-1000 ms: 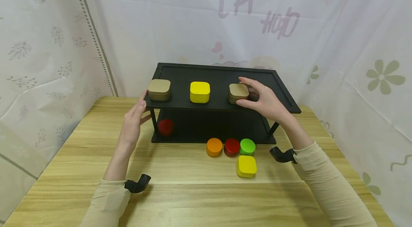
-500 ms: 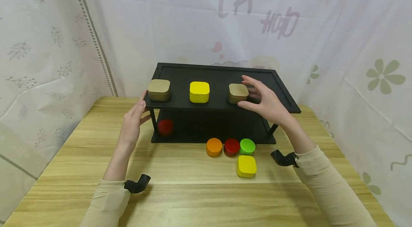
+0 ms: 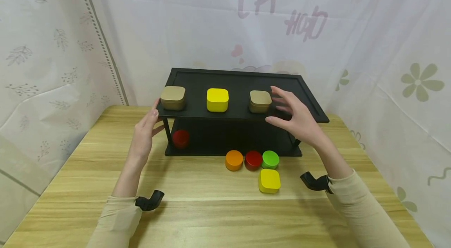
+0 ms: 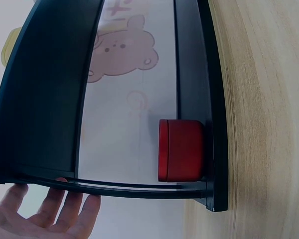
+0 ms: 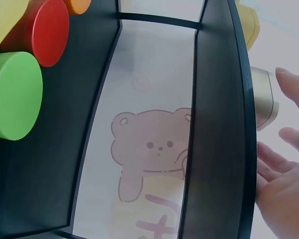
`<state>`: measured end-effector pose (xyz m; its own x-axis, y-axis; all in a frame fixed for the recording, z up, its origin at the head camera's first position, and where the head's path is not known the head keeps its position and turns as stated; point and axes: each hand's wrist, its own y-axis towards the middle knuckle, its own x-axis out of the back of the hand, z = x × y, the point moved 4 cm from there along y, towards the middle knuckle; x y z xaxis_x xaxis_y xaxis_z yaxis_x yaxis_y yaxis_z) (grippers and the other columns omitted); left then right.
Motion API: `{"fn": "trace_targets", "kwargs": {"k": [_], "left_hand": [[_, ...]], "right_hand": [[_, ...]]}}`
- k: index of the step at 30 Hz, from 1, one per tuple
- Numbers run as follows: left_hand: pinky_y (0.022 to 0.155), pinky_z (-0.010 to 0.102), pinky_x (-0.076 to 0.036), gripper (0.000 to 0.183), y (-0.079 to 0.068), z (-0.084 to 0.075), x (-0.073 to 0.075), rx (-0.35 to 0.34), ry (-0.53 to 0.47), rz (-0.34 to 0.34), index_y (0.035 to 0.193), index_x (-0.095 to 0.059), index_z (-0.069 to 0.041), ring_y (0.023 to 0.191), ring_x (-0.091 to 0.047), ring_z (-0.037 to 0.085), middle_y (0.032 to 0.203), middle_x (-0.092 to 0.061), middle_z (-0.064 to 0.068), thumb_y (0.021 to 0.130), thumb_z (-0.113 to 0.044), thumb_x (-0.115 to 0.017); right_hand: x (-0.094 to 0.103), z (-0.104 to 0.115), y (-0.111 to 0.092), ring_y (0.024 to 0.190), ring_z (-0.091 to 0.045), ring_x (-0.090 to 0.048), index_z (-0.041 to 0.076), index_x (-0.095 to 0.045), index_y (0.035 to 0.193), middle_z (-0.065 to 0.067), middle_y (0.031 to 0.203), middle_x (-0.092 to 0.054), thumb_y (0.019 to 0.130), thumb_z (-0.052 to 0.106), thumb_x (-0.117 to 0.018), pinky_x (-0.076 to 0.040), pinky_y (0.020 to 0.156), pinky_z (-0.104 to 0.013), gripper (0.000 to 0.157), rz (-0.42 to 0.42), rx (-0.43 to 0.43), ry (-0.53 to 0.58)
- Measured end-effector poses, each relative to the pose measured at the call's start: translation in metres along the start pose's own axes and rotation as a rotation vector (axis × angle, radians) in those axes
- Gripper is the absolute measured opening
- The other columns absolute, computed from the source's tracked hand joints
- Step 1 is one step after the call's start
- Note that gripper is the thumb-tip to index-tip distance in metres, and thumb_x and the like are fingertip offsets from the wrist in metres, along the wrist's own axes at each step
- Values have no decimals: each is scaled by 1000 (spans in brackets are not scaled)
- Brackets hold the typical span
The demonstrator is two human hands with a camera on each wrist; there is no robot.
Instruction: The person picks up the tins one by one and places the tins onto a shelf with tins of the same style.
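Note:
My left hand (image 3: 142, 135) touches the left end of a black two-tier rack (image 3: 234, 75), near its upper front corner. In the left wrist view its extended fingers (image 4: 50, 206) rest along the side rail. On the top tier stand a gold rounded square tin (image 3: 173, 98), a yellow one (image 3: 217, 100) and a second gold one (image 3: 260, 101), spaced apart along the front. My right hand (image 3: 299, 117) hangs just right of that second gold tin, thumb and fingers spread, holding nothing. A round red tin (image 4: 182, 150) stands at the left on the lower tier.
Before the rack on the wooden table (image 3: 197, 216) are orange (image 3: 234, 160), red (image 3: 253, 160) and green (image 3: 270, 159) round tins in a row. A yellow square tin (image 3: 269, 181) stands in front of the green one. Printed cloth (image 3: 211, 17) hangs behind.
My right hand has let go of the right gold tin and drawn away to the right, its fingers spreading. The tins stay where they were, and my left hand keeps its place.

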<state>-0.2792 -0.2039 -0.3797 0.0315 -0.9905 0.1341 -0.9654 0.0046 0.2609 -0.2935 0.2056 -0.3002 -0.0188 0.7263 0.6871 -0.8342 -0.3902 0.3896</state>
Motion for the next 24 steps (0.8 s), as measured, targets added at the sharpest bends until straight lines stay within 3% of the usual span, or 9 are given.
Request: {"fn": "trace_targets", "kwargs": {"k": [7, 16, 24], "left_hand": [[120, 65, -35, 52, 0, -1, 1, 8, -6, -9, 161, -32, -36, 157, -29, 22, 171, -26, -9, 111, -50, -34], [119, 64, -37, 52, 0, -1, 0, 6, 19, -11, 161, -31, -38, 155, -32, 28, 171, -27, -8, 111, -51, -32], [119, 62, -39, 51, 1, -1, -1, 8, 27, -15, 160, -32, -39, 151, -39, 27, 170, -30, -7, 111, -51, -32]], "right_hand": [[1, 4, -7, 143, -26, -49, 30, -36, 160, -2, 163, -41, 90, 13, -81, -48, 115, -47, 86, -14, -9, -6], [3, 5, -18, 141, -27, -50, 27, -36, 160, -6, 162, -42, 89, 11, -82, -48, 113, -45, 86, -48, 16, -42], [4, 7, -31, 142, -24, -51, 31, -36, 160, 0, 161, -42, 87, 12, -83, -44, 116, -26, 88, -85, 4, -64]]}}
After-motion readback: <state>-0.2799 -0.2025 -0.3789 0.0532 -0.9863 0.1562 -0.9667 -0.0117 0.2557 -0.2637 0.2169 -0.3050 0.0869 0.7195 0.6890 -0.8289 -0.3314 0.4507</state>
